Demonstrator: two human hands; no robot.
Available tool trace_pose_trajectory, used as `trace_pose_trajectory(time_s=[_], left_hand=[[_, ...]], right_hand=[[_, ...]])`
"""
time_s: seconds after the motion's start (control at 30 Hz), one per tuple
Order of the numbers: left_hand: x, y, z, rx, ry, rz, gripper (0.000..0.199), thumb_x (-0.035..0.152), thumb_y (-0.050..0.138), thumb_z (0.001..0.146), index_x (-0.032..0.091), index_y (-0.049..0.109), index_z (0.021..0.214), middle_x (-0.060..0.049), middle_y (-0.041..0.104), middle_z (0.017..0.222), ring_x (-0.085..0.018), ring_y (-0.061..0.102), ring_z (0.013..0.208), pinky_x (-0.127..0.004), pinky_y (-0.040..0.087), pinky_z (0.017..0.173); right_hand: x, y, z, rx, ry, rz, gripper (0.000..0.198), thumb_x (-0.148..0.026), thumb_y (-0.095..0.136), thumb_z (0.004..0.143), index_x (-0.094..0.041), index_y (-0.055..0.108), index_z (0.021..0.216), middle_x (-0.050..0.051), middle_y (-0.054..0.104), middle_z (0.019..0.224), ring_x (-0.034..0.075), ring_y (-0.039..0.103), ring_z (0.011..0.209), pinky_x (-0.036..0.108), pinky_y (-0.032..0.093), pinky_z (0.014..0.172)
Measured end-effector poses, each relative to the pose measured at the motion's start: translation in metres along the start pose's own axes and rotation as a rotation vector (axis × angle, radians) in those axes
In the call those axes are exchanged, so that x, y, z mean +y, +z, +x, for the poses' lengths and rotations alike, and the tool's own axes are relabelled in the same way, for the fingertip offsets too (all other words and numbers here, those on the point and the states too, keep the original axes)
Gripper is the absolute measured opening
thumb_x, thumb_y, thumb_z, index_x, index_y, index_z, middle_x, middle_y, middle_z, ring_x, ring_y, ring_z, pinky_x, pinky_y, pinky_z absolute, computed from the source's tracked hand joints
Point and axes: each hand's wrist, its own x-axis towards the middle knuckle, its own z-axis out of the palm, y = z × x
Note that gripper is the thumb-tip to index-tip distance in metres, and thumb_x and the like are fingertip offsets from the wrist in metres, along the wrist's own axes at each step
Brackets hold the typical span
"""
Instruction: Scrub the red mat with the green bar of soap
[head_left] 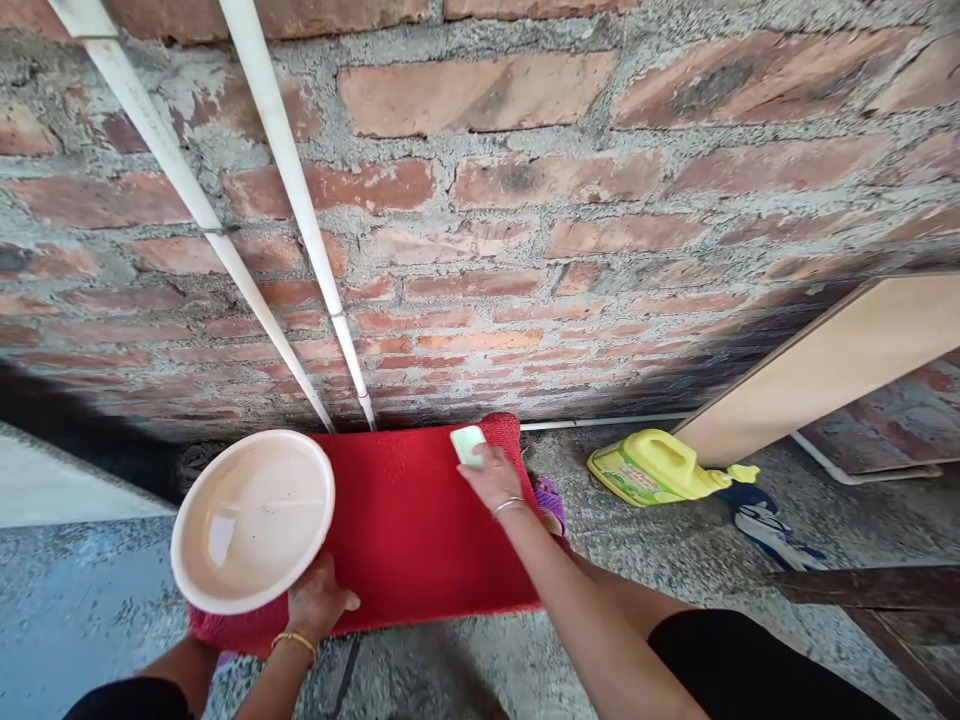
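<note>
A red textile mat (420, 530) is spread out in front of me at shin height, close to the brick wall. My right hand (491, 475) is closed on a pale green bar of soap (467, 445), held at the mat's far right part. Near the mat's left front edge lies my left hand (319, 598), thumb stretched out and apart from its fingers. It is right against a pale pink basin (251, 520); the basin hides part of the fingers. Inside the basin is a shiny surface with small dark specks. The basin covers the mat's left end.
A yellow jug (652, 468) lies on the concrete floor to the right, near blue-and-white shoes (776, 530). A tan board (825, 365) leans on the brick wall (480, 190). Two white pipes (289, 170) run down behind the mat. A purple shoe (550, 500) shows beside it.
</note>
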Motion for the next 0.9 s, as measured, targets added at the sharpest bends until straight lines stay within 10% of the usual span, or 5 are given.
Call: trace_pose_trajectory(time_s=[0.2,0.43,0.53,0.9], left_hand=[[0.001,-0.003,-0.001,-0.03,-0.025,-0.008,0.041,0.034,0.073,0.061,0.016,0.061,0.096,-0.011,0.07,0.104,-0.026,0.064,0.103,-0.029,0.047,0.081],[0.001,-0.001,0.0,-0.012,-0.031,-0.031,0.043,0.035,0.074,0.06,0.018,0.062,0.098,-0.01,0.071,0.104,-0.025,0.064,0.103,-0.03,0.048,0.082],[0.002,-0.004,-0.003,-0.004,-0.026,-0.042,0.048,0.035,0.076,0.059,0.017,0.062,0.101,-0.01,0.071,0.104,-0.026,0.064,0.103,-0.03,0.047,0.084],[0.001,-0.014,-0.005,-0.029,-0.043,-0.031,0.055,0.037,0.079,0.057,0.016,0.062,0.106,-0.01,0.07,0.108,-0.027,0.061,0.11,-0.032,0.046,0.093]], right_hand=[[-0.055,0.023,-0.004,-0.142,-0.178,-0.095,0.044,-0.039,0.064,0.079,-0.026,0.058,0.121,0.008,0.055,0.119,0.022,0.057,0.104,0.033,0.039,0.091],[0.058,-0.035,-0.005,-0.038,0.362,-0.057,0.046,-0.041,0.059,0.082,-0.025,0.055,0.125,0.01,0.055,0.118,0.022,0.062,0.098,0.033,0.045,0.084],[0.061,-0.038,-0.01,0.015,0.448,-0.063,0.05,-0.046,0.054,0.085,-0.02,0.052,0.127,0.014,0.056,0.116,0.025,0.062,0.1,0.035,0.045,0.085],[-0.18,0.085,-0.046,-0.223,-0.273,-0.056,0.04,-0.039,0.061,0.08,-0.025,0.057,0.117,0.009,0.056,0.116,0.023,0.058,0.102,0.032,0.041,0.085]])
